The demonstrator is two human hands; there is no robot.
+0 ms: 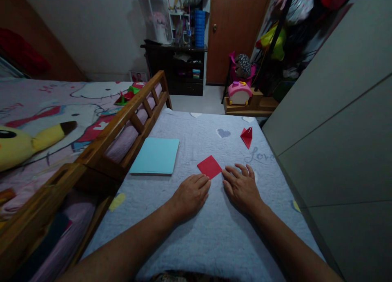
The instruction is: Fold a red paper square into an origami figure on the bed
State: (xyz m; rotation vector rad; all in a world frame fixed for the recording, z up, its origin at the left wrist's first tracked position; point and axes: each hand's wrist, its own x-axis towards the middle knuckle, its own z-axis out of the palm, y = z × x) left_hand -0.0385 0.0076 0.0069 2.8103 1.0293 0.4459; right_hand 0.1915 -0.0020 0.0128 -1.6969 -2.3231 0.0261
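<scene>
A small red square of paper [210, 166] lies on the bedsheet, turned so that a corner points away from me. My left hand [191, 194] lies at its near edge, fingers bent and held together, the fingertips over the near corner. Whether the thumb is under the paper is hidden. My right hand [243, 188] rests palm down with its fingers spread, the index fingertip at the paper's right corner. Farther off to the right sits a folded red paper figure [246, 137] with pointed parts. A stack of light blue square paper [156, 156] lies to the left.
The pale blue sheet [196, 241] covers the bed under my hands. Along the left runs a wooden bed rail [143, 110], with a second bed and a yellow plush toy [24, 145] beyond it. A white cabinet [333, 143] borders the right side.
</scene>
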